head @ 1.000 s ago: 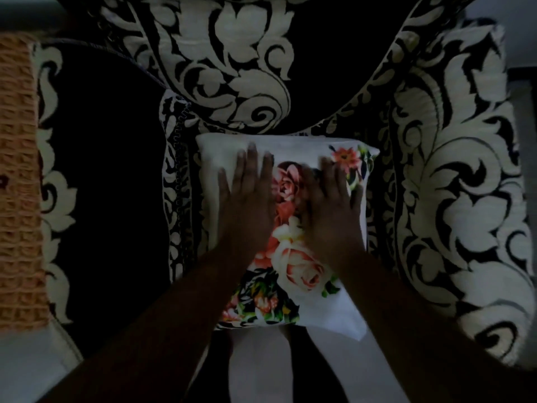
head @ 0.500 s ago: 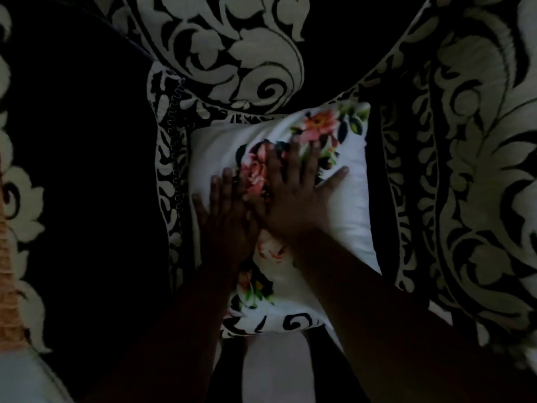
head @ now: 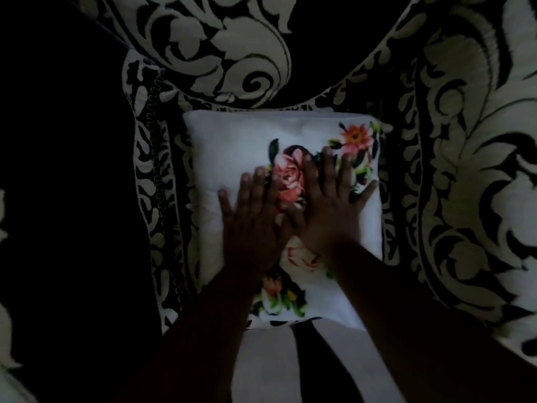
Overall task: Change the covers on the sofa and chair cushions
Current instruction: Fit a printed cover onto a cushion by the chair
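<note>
Both hands flat on the cushion, fingers straight and spread, nothing gripped. Left hand [head: 252, 225] at 8 o'clock of cushion centre, right hand [head: 331, 210] at 3 o'clock, thumbs near or touching; can't tell which. Cushion [head: 232, 146]: white cover, pink/orange floral print running 1 to 6 o'clock, plump, square. Lies on seat of black-and-cream damask armchair [head: 465, 170].

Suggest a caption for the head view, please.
Both hands, left and right, press flat on a floral cushion on a patterned chair.

dim, underexposed | left side black shadow | soft blur, edges curved
</note>
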A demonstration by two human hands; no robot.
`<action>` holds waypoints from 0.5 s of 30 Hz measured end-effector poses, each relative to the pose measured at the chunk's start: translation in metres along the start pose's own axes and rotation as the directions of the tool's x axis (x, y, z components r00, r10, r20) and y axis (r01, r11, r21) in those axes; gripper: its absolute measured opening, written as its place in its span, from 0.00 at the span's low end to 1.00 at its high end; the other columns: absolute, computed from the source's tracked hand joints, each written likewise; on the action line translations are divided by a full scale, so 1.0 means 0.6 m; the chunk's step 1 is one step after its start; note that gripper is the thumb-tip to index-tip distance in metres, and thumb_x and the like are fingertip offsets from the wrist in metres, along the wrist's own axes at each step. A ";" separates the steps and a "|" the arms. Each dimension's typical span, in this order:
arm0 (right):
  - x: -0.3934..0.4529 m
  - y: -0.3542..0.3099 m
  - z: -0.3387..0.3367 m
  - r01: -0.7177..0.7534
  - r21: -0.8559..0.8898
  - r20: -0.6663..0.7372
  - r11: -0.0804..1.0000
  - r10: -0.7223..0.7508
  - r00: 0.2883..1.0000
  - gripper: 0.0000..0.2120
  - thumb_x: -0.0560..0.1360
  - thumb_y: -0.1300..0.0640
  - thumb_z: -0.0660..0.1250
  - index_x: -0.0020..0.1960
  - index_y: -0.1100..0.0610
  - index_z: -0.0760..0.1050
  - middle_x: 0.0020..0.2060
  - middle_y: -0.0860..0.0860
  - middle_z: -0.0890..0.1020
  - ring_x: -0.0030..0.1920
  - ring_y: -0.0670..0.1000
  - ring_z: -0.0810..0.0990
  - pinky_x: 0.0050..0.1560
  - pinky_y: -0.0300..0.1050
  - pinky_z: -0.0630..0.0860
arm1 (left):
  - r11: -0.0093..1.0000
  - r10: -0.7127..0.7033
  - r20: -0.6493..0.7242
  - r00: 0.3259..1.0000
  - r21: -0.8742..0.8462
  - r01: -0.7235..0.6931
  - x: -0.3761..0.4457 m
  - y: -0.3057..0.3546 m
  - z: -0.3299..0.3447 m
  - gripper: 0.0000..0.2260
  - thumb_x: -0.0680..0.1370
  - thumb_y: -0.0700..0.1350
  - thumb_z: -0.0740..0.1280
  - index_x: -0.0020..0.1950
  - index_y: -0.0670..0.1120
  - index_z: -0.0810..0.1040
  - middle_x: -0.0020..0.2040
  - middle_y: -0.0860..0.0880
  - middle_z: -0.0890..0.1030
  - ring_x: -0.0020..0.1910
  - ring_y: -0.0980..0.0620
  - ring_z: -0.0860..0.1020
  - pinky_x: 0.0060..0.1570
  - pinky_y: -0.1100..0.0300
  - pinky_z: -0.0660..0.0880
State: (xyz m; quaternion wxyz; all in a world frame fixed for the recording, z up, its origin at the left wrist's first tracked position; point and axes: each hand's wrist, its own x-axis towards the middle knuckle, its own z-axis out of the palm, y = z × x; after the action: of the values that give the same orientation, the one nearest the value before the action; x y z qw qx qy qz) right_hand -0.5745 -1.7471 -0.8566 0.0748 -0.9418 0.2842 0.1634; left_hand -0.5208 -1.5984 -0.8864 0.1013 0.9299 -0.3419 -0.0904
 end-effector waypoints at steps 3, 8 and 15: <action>0.027 -0.101 0.016 0.037 -0.027 -0.006 0.999 -0.037 0.999 0.46 0.74 0.23 0.47 0.83 0.47 0.40 0.82 0.54 0.41 0.80 0.64 0.38 0.65 0.84 0.42 | 0.994 -0.050 -0.041 0.998 0.094 0.054 -0.012 -0.095 0.026 0.29 0.85 0.57 0.52 0.83 0.46 0.54 0.83 0.43 0.53 0.82 0.41 0.51 0.75 0.30 0.50; 0.042 -0.116 0.019 0.063 -0.017 -0.021 0.998 -0.064 0.998 0.47 0.73 0.22 0.47 0.83 0.47 0.41 0.82 0.54 0.41 0.80 0.64 0.38 0.65 0.84 0.41 | 0.992 -0.073 -0.054 0.996 0.098 0.078 -0.003 -0.112 0.031 0.29 0.85 0.55 0.51 0.83 0.45 0.53 0.83 0.42 0.52 0.82 0.41 0.50 0.75 0.30 0.49; 0.000 0.070 0.031 0.026 0.014 -0.014 1.000 -0.026 1.000 0.42 0.76 0.26 0.44 0.82 0.46 0.38 0.82 0.53 0.41 0.81 0.61 0.39 0.68 0.82 0.47 | 0.996 0.088 -0.049 0.995 -0.017 -0.089 0.008 0.055 0.022 0.30 0.83 0.58 0.52 0.83 0.46 0.57 0.82 0.44 0.56 0.82 0.42 0.52 0.76 0.30 0.48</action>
State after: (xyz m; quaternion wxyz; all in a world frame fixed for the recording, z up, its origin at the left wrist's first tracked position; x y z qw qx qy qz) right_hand -0.6027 -1.7774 -0.8759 0.0818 -0.9460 0.2735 0.1538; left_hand -0.5407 -1.6280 -0.8910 0.1226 0.9146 -0.3794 -0.0666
